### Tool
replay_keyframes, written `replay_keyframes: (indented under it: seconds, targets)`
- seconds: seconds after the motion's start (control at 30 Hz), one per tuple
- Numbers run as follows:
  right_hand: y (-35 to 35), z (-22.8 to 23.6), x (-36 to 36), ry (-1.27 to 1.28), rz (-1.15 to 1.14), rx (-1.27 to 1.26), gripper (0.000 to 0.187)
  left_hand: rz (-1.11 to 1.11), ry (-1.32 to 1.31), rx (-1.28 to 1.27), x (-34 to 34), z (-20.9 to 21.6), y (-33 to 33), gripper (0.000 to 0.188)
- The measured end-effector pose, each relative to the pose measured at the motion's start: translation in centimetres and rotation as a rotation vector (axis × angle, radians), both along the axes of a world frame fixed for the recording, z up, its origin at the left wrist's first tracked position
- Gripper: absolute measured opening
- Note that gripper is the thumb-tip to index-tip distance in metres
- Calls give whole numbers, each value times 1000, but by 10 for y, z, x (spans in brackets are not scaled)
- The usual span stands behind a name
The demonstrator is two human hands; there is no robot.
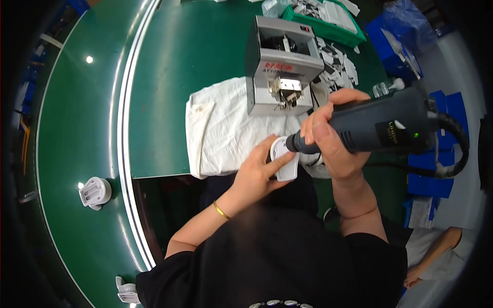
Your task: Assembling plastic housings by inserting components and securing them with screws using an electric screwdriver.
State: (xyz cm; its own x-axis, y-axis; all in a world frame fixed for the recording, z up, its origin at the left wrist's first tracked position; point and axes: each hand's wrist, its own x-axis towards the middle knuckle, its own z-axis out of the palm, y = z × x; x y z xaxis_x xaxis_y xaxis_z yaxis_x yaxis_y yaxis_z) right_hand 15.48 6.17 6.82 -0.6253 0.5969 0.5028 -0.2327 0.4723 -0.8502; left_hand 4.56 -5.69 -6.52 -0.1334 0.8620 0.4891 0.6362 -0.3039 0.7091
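Note:
My left hand (257, 168) grips a white plastic housing (286, 170) with a rounded end, thumb across its face. In my right hand (334, 131) lies a dark grey electric screwdriver (382, 123), fingers wrapped round its body. Its nose meets the rounded end of the housing; the bit tip is hidden there. A green light glows near the tool's rear, where a thick black cable leaves it. Just beyond both hands, a grey screw feeder machine (282, 66) stands on a white cloth (215, 128).
Two white plastic housings (95, 192) (127, 291) sit along the green surface at left, beside a pale rail (123, 113). A green bin (349, 32) and loose white and black pieces (339, 64) lie behind the machine. Blue boxes (431, 174) and another person's arm (436, 255) are at right.

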Motion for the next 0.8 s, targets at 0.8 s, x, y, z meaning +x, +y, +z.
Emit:
replay_keyframes:
  seconds: [0.8]
  targets:
    - [181,-45,133,-47,-757,-381,36,-129,605,-35,-14,50,-16,29]
